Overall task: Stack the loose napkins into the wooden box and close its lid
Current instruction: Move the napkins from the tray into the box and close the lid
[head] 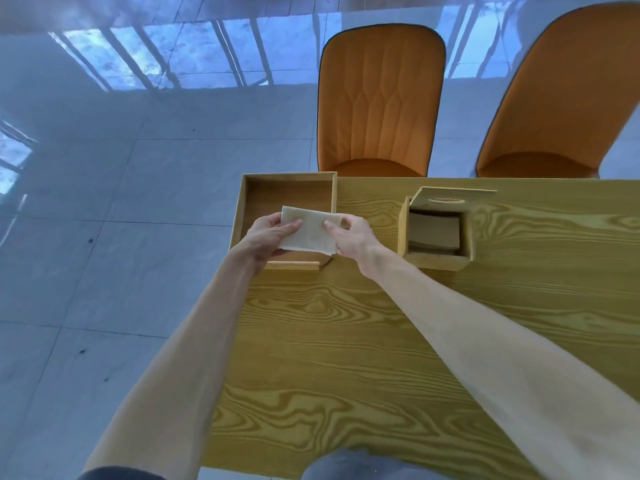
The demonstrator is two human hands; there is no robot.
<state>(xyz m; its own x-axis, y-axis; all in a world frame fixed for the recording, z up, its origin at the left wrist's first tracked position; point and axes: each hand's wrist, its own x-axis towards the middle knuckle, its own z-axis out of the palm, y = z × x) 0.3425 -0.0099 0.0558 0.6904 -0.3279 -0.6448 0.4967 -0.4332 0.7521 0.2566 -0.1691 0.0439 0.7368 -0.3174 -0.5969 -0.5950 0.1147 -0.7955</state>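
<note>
One napkin (310, 231) is pinched at its two ends by the left hand (268, 237) and the right hand (353, 237), held flat above the open tray (242, 202) at the table's (346, 341) left corner. More napkins are seen stacked inside the wooden box (434, 261) just to the right, its lid (453, 199) raised.

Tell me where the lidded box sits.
The box sits on the table, right of the right hand and the tray, lid open.

I find no legible text, label, brand mark or number on anything in view; nothing here to record.
</note>
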